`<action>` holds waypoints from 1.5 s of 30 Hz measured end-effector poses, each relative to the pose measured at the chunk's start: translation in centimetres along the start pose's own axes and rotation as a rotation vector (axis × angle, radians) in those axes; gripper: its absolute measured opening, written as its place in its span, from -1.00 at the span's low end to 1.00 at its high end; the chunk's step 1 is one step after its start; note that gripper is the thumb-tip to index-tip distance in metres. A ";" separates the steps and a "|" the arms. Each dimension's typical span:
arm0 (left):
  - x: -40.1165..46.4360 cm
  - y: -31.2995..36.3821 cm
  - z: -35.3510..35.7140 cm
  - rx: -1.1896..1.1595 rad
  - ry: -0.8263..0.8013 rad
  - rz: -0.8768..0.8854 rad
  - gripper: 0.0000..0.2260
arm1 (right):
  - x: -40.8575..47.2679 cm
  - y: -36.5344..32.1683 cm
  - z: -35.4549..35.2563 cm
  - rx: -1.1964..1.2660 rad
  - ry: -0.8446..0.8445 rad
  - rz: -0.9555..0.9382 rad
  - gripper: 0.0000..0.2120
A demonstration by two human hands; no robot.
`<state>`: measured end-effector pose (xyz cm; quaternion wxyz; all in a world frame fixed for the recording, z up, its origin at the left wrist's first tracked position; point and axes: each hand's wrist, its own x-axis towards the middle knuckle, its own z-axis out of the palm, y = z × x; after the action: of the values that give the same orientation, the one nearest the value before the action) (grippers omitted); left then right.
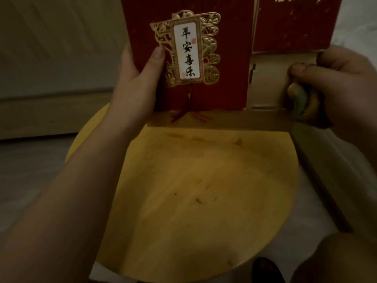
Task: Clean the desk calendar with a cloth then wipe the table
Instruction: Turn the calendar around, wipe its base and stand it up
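The red desk calendar (224, 58), with a gold ornament and a white label of black characters, is held up above a round yellow table (200, 190). My left hand (138, 78) grips its left edge, thumb on the red front. My right hand (334, 78) holds a bunched greenish-yellow cloth (299, 99) and presses it against the calendar's tan cardboard panel (269, 78) on the right. A second red panel (295, 23) shows at the top right.
The yellow tabletop carries small dark specks and smudges. A pale floor (30, 170) lies to the left, with a low beige ledge (40, 115) behind it. My knee (336, 260) shows at the bottom right.
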<state>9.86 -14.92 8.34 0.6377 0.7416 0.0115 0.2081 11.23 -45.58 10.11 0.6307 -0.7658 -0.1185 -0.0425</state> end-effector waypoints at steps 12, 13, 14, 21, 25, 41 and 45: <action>7.3 -6.3 2.7 0.040 -0.071 -0.053 -0.66 | 7.6 8.1 -0.6 -0.026 -0.068 0.029 -0.67; 7.3 -6.8 2.6 0.052 -0.069 -0.062 -0.67 | 7.9 8.4 -0.6 -0.049 -0.085 0.033 -0.66; 7.4 -7.2 2.7 0.064 -0.068 -0.073 -0.68 | 8.2 8.9 -0.6 -0.067 -0.097 0.037 -0.65; 6.9 -8.8 3.1 0.106 -0.093 -0.059 -0.70 | 8.5 10.7 -0.9 -0.091 -0.134 0.088 -0.62; 7.1 -8.7 3.1 0.087 -0.131 -0.098 -0.70 | 7.6 11.3 -1.1 -0.127 -0.149 0.097 -0.71; 6.7 -9.0 3.1 0.142 -0.110 -0.138 -0.44 | 4.3 8.2 -2.4 -0.242 -0.058 0.303 -0.59; 4.2 -6.6 3.6 0.220 0.063 -0.169 -0.38 | 1.1 7.1 -2.0 0.056 -0.093 0.667 -0.65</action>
<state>16.49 -15.85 2.99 0.5669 0.7967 0.1166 0.1743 14.14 -48.66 3.94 0.6246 -0.7458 0.1088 0.2044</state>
